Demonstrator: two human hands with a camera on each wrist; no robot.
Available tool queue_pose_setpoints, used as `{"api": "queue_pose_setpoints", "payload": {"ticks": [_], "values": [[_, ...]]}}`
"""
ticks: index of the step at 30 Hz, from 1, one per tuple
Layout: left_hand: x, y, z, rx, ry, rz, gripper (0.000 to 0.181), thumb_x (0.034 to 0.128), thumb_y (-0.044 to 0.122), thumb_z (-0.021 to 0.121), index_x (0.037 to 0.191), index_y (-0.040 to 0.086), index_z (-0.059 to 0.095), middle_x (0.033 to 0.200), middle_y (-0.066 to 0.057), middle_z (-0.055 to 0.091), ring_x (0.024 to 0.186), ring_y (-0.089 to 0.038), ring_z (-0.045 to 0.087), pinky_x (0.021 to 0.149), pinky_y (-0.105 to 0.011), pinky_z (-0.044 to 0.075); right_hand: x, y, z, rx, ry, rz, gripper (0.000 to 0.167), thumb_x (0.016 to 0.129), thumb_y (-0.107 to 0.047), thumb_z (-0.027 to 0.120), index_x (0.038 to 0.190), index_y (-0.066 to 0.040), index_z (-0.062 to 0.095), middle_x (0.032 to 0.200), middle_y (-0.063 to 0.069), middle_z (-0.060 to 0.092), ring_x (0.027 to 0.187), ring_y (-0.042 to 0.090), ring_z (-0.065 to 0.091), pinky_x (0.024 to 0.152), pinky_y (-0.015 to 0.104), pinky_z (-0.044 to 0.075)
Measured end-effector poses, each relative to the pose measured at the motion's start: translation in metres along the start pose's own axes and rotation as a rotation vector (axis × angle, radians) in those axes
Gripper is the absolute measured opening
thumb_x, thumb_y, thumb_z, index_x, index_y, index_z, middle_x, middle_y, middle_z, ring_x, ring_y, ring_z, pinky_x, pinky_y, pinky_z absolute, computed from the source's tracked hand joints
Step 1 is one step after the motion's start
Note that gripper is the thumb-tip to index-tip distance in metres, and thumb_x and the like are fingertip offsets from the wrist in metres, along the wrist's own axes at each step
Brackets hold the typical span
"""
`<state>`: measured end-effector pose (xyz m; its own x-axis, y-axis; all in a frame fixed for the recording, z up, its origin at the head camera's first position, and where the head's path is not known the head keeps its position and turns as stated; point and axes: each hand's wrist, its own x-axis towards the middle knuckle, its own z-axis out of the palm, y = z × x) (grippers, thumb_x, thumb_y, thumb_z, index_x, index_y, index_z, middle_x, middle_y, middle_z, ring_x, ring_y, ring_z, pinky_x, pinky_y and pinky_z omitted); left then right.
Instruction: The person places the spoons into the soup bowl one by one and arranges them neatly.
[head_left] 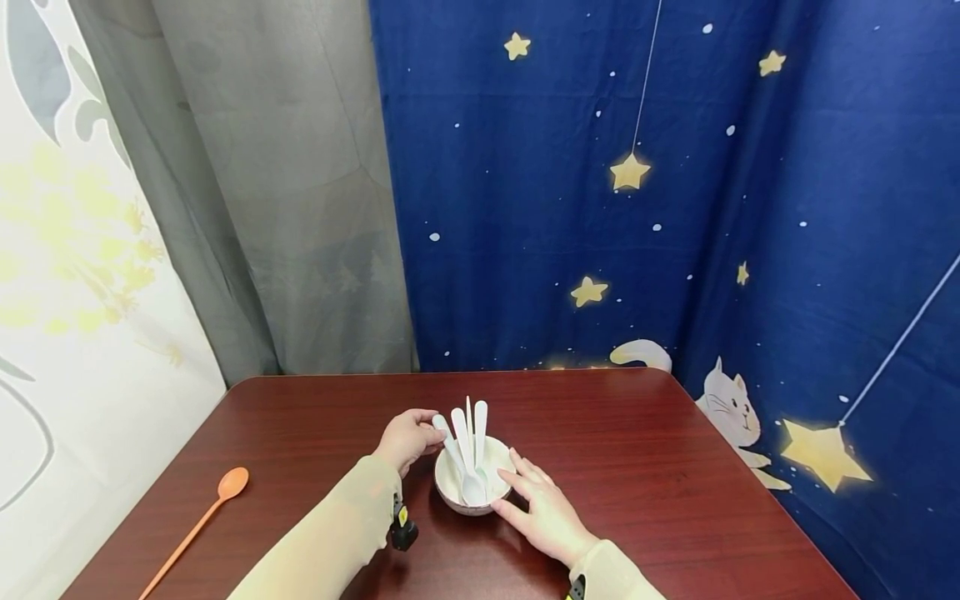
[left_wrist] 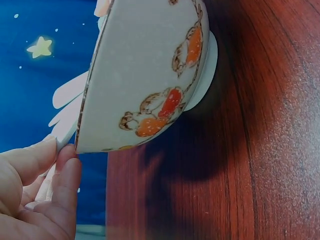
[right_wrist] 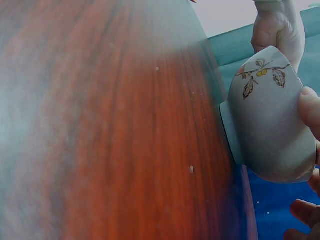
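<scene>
A white bowl [head_left: 452,502] with a brown rim stands on the table and holds several pale spoons [head_left: 481,421], their handles leaning up and back. Printed orange and red fruit show on its outside in the left wrist view. At the bowl's left rim, my left hand [head_left: 408,437] pinches the pale bluish handle of one spoon [head_left: 442,427] between thumb and fingers. That spoon's lower end is among the others. On the opposite side my right hand [head_left: 542,508] touches the rim with spread, fairly straight fingers. Its thumb [right_wrist: 310,107] lies against the bowl's outer wall.
An orange long-handled spoon [head_left: 189,533] lies on the dark red wooden table [head_left: 315,425], left of the left arm. Behind the table hang a grey curtain [head_left: 300,208] and a blue curtain [head_left: 510,208] with stars. The left wrist wears a black device [head_left: 403,531].
</scene>
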<state>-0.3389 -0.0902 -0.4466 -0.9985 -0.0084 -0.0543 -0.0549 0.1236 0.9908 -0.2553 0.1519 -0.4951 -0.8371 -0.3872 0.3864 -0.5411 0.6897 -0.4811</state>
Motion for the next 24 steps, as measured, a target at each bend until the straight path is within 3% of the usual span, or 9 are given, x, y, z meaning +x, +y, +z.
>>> {"api": "queue_pose_setpoints", "payload": {"ticks": [10,16,24], "values": [[0.003,-0.005,0.003,0.049,-0.003,-0.030,0.046,0.0839,-0.005,0.068,0.127,-0.008,0.053,0.093,-0.016,0.060,0.075,-0.017,0.065,0.073,-0.036,0.057,-0.001,-0.002,0.000,-0.004,-0.008,-0.003,0.054,0.092,-0.049,0.058,0.129,-0.009,0.062,0.149,0.015,0.039,0.134,0.038,0.039,0.104,0.054,0.036],[0.001,-0.009,0.002,0.017,0.002,-0.035,0.046,0.0868,0.000,0.068,0.129,-0.008,0.051,0.098,-0.017,0.063,0.081,-0.022,0.067,0.078,-0.041,0.056,-0.001,-0.001,0.001,0.004,-0.007,0.000,0.055,0.092,-0.049,0.058,0.129,-0.009,0.062,0.149,0.015,0.039,0.134,0.039,0.038,0.104,0.054,0.035],[-0.008,-0.009,-0.008,-0.027,0.100,-0.048,0.045,0.0926,0.016,0.064,0.130,-0.006,0.051,0.110,-0.024,0.062,0.083,-0.031,0.064,0.074,-0.040,0.056,0.000,0.000,0.001,0.011,-0.001,0.006,0.055,0.092,-0.050,0.058,0.129,-0.009,0.062,0.149,0.014,0.039,0.134,0.039,0.038,0.104,0.055,0.036]]}}
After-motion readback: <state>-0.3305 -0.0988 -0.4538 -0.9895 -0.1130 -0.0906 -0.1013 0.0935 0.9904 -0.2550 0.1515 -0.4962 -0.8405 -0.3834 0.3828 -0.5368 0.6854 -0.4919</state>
